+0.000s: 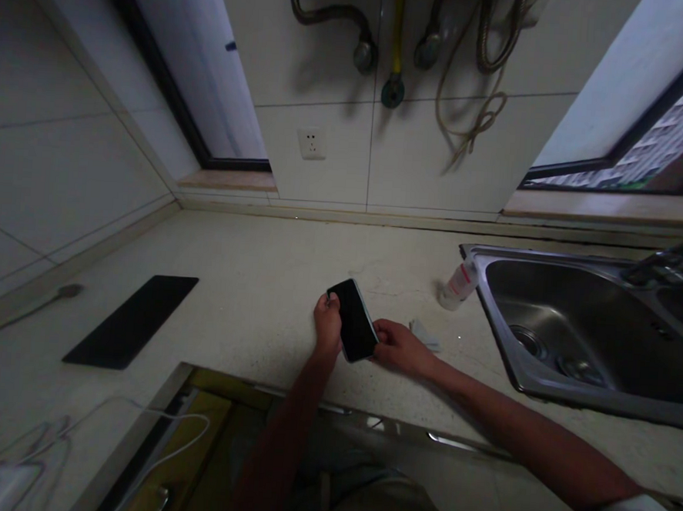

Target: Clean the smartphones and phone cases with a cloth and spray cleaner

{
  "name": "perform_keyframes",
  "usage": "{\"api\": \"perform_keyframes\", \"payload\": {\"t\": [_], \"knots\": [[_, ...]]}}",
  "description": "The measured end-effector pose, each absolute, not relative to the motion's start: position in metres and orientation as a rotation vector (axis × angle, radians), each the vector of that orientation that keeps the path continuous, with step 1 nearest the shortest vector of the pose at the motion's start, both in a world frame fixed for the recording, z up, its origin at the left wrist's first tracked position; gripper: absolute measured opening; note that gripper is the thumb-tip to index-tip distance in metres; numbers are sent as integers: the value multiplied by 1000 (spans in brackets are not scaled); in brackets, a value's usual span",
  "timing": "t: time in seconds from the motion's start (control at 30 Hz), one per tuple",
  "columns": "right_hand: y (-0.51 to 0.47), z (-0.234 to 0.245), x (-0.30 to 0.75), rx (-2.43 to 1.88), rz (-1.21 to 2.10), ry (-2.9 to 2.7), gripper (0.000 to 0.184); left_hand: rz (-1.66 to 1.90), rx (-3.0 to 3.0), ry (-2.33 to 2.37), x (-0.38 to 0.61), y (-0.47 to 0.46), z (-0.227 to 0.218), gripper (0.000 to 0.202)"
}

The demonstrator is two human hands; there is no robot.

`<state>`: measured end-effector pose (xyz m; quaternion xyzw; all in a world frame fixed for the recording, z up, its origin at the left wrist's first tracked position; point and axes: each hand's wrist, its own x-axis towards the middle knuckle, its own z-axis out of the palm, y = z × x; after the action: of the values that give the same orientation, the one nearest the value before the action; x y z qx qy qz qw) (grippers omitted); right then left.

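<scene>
A smartphone with a dark screen is held tilted above the counter, between both hands. My left hand grips its left edge, the thumb lying over the upper left corner. At the lower right edge, my right hand pinches the phone's side with curled fingers. A small pale folded cloth lies on the counter just beyond my right wrist. Farther right stands a clear bottle with a red and white label, beside the sink. The back of the phone is hidden.
A steel sink with a faucet is at the right. On the counter, a black flat mat lies left. White cables hang over the front edge. Hoses and a socket are on the wall.
</scene>
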<state>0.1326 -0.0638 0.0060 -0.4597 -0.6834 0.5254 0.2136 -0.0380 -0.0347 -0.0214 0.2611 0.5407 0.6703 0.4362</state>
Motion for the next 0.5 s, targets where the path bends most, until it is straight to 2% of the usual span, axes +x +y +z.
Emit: {"api": "perform_keyframes", "payload": {"t": [0.13,0.5], "knots": [[-65,9,134,-1230,1331,-2015,18,1635,563,1316,-39,-33,-20,28],[-56,-6,145,-1119,1753,-1767,29,1595,494,1293,-25,-38,-9,22]]}}
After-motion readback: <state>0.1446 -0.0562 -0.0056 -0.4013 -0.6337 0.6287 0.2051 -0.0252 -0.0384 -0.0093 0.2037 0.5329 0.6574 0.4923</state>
